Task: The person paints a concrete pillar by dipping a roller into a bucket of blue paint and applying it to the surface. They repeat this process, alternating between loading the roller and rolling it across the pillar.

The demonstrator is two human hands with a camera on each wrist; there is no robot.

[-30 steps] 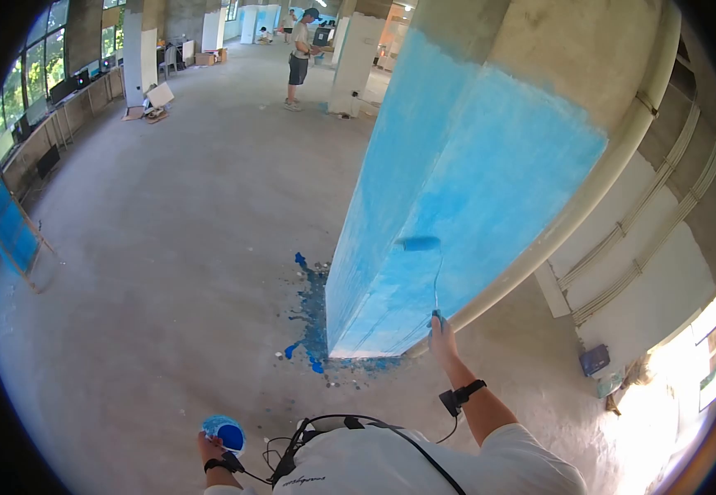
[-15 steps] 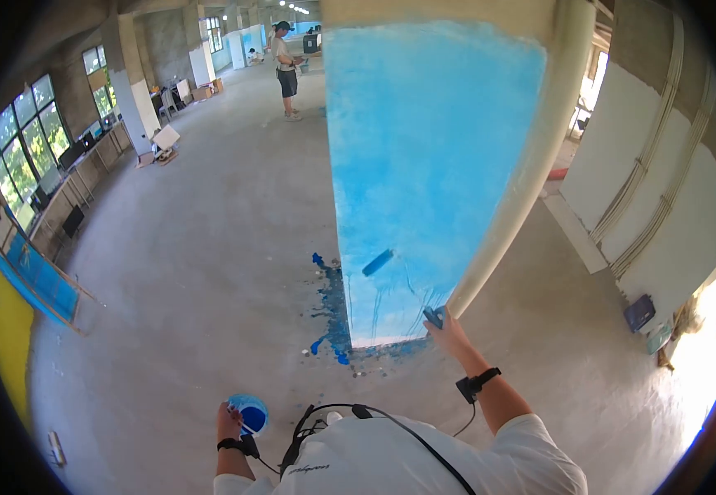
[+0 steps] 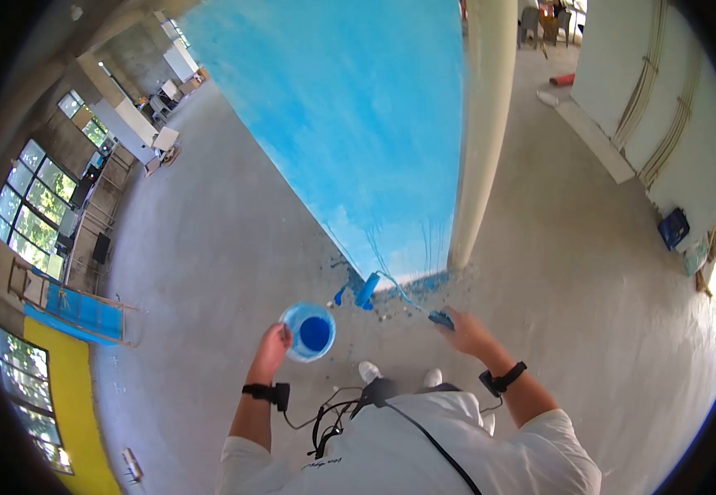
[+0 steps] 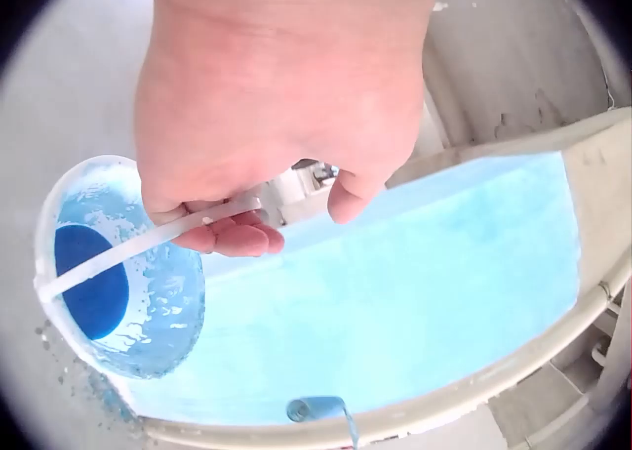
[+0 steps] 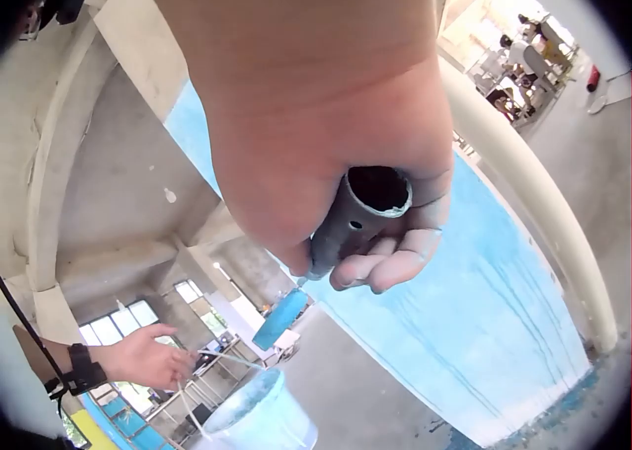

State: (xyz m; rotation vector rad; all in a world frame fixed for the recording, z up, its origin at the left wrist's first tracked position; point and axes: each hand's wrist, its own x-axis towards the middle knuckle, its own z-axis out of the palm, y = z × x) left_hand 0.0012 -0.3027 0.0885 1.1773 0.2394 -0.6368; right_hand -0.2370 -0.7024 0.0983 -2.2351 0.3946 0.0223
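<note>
My left hand holds a bucket by its white handle, fingers curled round the strip. Dark blue paint lies inside the bucket, whose inner wall is streaked with blue. The right hand grips the dark handle of a paint roller; its blue sleeve hangs near the foot of a blue-painted pillar, up and to the right of the bucket. In the right wrist view the sleeve is above the bucket, apart from it.
A pale pipe runs down the pillar's right edge. Blue splashes mark the concrete floor around its base. A blue panel in a frame stands at the left, near a yellow wall. A dark blue container sits far right.
The roller has come off the pillar's face and moved down and left, towards the bucket. The left hand and bucket have risen in view and moved right. The head view has tilted downward.
</note>
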